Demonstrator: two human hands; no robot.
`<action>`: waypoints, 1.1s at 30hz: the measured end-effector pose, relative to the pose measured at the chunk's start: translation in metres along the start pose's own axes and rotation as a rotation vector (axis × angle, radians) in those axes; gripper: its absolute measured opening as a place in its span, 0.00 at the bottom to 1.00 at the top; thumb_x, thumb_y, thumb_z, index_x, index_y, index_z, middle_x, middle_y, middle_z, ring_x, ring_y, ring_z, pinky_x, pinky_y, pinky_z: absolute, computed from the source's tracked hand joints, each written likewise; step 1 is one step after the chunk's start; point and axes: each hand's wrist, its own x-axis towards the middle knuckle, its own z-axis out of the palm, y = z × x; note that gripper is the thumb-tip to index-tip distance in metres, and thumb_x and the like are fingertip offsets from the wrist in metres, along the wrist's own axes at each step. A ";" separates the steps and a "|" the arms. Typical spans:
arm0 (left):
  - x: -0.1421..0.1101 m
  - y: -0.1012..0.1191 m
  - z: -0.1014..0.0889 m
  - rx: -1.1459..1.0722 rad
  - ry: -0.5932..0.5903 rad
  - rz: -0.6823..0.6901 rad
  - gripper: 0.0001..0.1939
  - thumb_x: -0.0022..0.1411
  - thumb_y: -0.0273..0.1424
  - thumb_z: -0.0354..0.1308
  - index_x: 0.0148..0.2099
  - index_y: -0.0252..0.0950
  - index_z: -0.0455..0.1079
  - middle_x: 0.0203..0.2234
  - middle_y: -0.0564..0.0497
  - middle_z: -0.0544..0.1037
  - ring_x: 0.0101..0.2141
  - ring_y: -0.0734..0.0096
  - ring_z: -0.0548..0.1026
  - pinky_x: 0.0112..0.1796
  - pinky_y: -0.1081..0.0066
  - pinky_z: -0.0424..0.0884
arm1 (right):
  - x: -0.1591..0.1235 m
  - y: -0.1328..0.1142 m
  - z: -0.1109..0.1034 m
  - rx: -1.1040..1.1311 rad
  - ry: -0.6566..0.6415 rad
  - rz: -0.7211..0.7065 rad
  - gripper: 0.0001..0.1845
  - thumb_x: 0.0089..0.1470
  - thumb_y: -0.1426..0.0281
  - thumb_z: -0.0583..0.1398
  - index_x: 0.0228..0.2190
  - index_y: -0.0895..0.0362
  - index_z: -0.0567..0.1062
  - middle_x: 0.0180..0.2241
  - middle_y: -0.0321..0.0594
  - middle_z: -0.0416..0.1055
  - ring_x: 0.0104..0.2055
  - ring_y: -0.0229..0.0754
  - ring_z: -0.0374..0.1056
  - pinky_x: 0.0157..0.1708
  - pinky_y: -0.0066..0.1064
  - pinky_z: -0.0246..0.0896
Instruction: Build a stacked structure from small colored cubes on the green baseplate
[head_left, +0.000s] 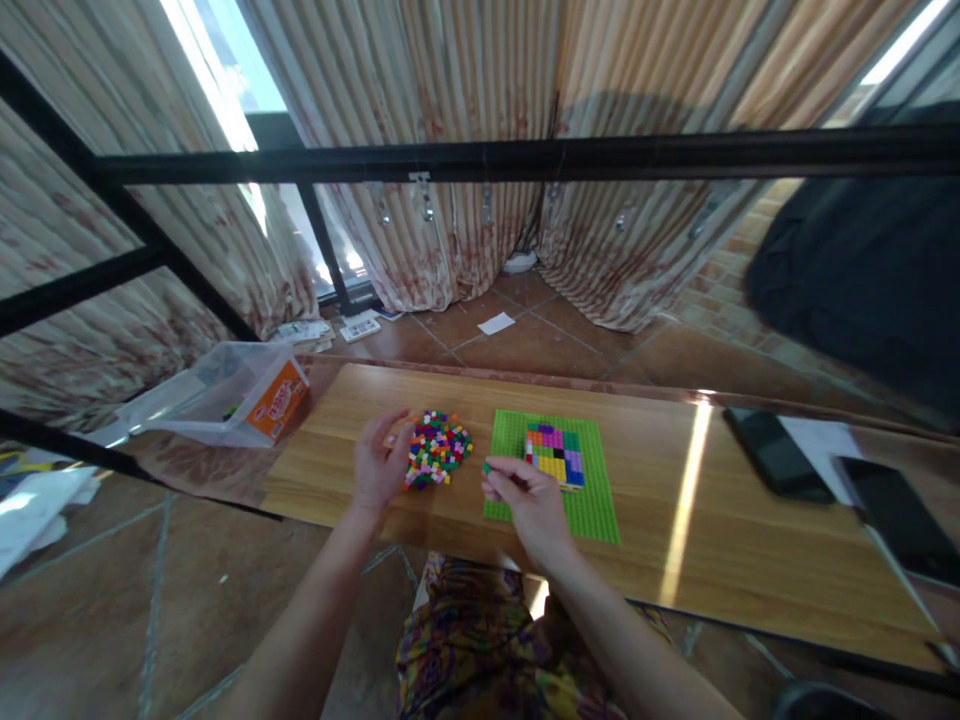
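Note:
Between thumb and forefinger, my right hand (534, 500) pinches a small green toy brick (487, 467) above the left edge of a green baseplate (600, 505). A block of many-coloured bricks (553, 462) is built up on that plate, just beyond the hand. To the left lies a pile of loose small bricks (439, 450) in mixed colours. My left hand (380, 462) rests at the left side of this pile, its fingers apart and curved, with nothing visible in them.
A clear plastic box (217, 395) with an orange label stands off the left end of the wooden board (652, 440). Two dark phone-like slabs (776, 455) and white paper (817, 455) lie at the right. A black metal rail (480, 160) crosses before the curtains.

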 end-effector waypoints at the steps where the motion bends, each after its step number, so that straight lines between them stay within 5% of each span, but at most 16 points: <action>1: -0.007 0.018 0.001 -0.075 -0.067 -0.019 0.17 0.63 0.43 0.57 0.46 0.37 0.76 0.41 0.47 0.82 0.44 0.63 0.78 0.50 0.63 0.73 | -0.003 -0.006 -0.003 0.010 0.010 -0.016 0.14 0.41 0.60 0.70 0.31 0.55 0.82 0.24 0.37 0.78 0.27 0.40 0.73 0.29 0.33 0.72; 5: -0.042 0.088 0.019 -0.396 -0.330 -0.204 0.15 0.60 0.41 0.62 0.45 0.38 0.77 0.37 0.49 0.82 0.37 0.68 0.78 0.41 0.69 0.75 | -0.016 -0.023 -0.015 -0.012 0.006 -0.093 0.08 0.44 0.63 0.70 0.27 0.53 0.82 0.22 0.35 0.76 0.24 0.37 0.70 0.27 0.30 0.69; 9: -0.066 0.120 0.038 -0.638 -0.398 -0.345 0.12 0.59 0.40 0.63 0.37 0.36 0.75 0.27 0.53 0.78 0.28 0.72 0.75 0.33 0.72 0.72 | -0.028 -0.030 -0.025 -0.042 0.002 -0.172 0.04 0.47 0.65 0.68 0.26 0.53 0.82 0.21 0.33 0.74 0.24 0.36 0.68 0.26 0.27 0.66; 19: -0.074 0.135 0.055 -0.545 -0.451 -0.391 0.14 0.61 0.39 0.59 0.30 0.34 0.72 0.24 0.54 0.72 0.29 0.75 0.68 0.33 0.74 0.66 | -0.031 -0.034 -0.050 -0.053 -0.004 -0.214 0.03 0.48 0.67 0.67 0.26 0.53 0.82 0.21 0.34 0.74 0.24 0.36 0.69 0.26 0.27 0.67; 24: -0.075 0.144 0.063 -0.653 -0.515 -0.528 0.17 0.60 0.43 0.60 0.28 0.34 0.71 0.20 0.56 0.69 0.24 0.78 0.65 0.29 0.75 0.64 | -0.028 -0.034 -0.072 0.020 -0.040 -0.147 0.06 0.46 0.66 0.70 0.31 0.51 0.84 0.21 0.33 0.76 0.23 0.36 0.70 0.27 0.27 0.68; 33: -0.054 0.126 0.079 -0.647 -0.335 -0.629 0.16 0.48 0.41 0.69 0.35 0.35 0.76 0.25 0.52 0.79 0.26 0.73 0.77 0.30 0.74 0.73 | -0.006 -0.042 -0.104 0.201 0.078 0.017 0.16 0.42 0.58 0.74 0.34 0.51 0.85 0.30 0.37 0.80 0.30 0.35 0.73 0.35 0.28 0.73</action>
